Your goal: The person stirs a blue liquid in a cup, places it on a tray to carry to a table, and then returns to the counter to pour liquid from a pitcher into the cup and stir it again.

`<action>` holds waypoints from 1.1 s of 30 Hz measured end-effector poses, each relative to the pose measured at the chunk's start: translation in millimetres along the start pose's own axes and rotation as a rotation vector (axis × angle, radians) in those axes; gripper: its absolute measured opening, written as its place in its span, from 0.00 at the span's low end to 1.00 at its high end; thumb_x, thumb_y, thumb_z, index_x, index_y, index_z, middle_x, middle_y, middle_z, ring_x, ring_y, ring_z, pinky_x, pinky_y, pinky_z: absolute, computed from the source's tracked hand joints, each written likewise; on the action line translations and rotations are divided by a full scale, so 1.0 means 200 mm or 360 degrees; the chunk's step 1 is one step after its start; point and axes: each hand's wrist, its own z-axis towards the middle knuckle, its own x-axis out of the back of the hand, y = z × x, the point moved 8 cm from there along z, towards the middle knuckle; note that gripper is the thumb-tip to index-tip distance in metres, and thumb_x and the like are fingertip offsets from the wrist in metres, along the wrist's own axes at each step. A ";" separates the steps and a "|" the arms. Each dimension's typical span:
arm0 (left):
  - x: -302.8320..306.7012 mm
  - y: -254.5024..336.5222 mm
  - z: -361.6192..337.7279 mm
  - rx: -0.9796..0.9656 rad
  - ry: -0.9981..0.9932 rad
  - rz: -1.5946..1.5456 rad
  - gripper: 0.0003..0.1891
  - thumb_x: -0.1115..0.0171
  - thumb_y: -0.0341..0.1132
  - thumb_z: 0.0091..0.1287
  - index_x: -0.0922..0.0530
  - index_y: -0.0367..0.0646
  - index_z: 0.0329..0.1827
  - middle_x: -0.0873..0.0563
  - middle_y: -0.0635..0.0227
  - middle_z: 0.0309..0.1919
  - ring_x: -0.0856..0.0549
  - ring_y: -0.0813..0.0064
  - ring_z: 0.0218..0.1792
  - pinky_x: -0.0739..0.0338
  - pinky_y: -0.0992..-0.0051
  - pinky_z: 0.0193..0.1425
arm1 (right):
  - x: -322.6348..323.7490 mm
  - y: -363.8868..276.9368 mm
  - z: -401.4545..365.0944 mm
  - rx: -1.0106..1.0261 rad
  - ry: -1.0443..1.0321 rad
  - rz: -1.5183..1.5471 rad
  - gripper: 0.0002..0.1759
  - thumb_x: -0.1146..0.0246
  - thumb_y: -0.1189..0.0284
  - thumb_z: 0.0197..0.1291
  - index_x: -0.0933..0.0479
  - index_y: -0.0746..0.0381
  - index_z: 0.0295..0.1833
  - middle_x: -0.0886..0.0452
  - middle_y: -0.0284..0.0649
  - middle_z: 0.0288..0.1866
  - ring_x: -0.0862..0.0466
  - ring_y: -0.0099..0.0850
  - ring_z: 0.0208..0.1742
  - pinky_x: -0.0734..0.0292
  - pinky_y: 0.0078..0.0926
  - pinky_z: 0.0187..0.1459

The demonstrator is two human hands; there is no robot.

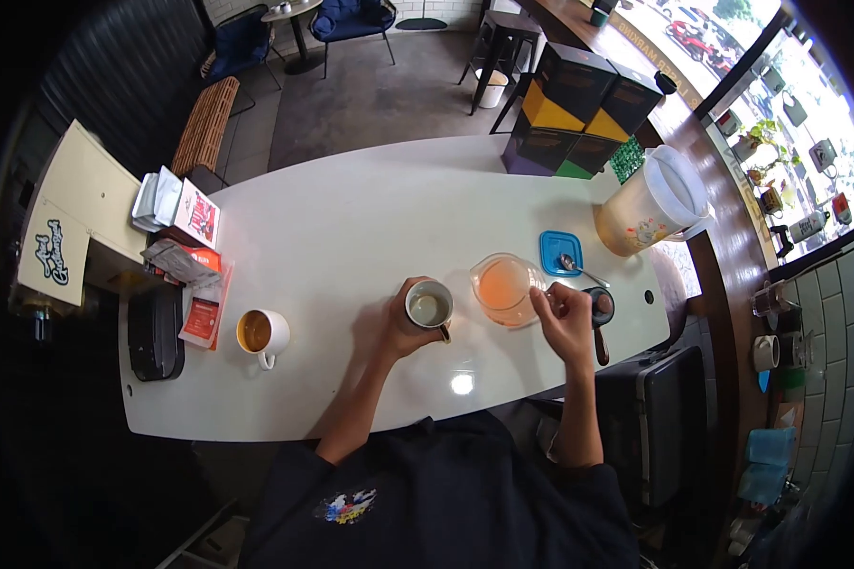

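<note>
My left hand (399, 327) is wrapped round a grey mug (429, 305), which looks to have little or nothing in it. Its handle points down and to the right. Just right of the mug is a clear glass jug (503, 284) with orange-pink liquid in it. The fingers of my right hand (569, 327) are closed on the jug's handle side. Beside that hand lies a small dark pot-like thing with a brown handle (602, 346). A spoon (569, 264) rests on a blue lid (550, 245) behind it.
A white mug of brown drink (261, 334) stands at the left, near packets (204, 308) and a black case (155, 332). Toward the back right are a large plastic pitcher (650, 204) and stacked dark boxes (579, 114). The white table (351, 199) has a rounded far edge.
</note>
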 end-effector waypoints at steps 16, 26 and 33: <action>-0.02 0.01 -0.05 0.0076 -0.0001 0.0093 0.40 0.17 0.32 0.36 0.25 0.47 0.58 0.12 0.65 0.45 0.12 0.61 0.48 0.18 0.65 0.55 | -0.06 -0.43 0.16 0.0295 -0.0626 -0.0312 0.22 0.30 0.66 0.60 0.28 0.70 0.22 0.32 0.42 0.15 0.35 0.28 0.18 0.35 0.28 0.25; -0.02 0.03 -0.05 0.0077 -0.0049 0.0051 0.36 0.17 0.32 0.42 0.24 0.45 0.57 0.15 0.69 0.48 0.15 0.75 0.49 0.20 0.70 0.56 | -0.13 -0.59 0.17 0.0469 -0.0784 -0.0553 0.21 0.29 0.66 0.58 0.27 0.71 0.24 0.32 0.38 0.15 0.37 0.26 0.19 0.37 0.27 0.25; -0.02 0.02 -0.05 0.0056 -0.0033 0.0044 0.35 0.17 0.32 0.42 0.24 0.45 0.56 0.15 0.69 0.49 0.16 0.74 0.49 0.20 0.69 0.56 | -0.14 -0.62 0.19 0.0551 -0.0800 -0.0607 0.19 0.29 0.66 0.58 0.23 0.71 0.27 0.29 0.40 0.16 0.35 0.27 0.17 0.36 0.28 0.24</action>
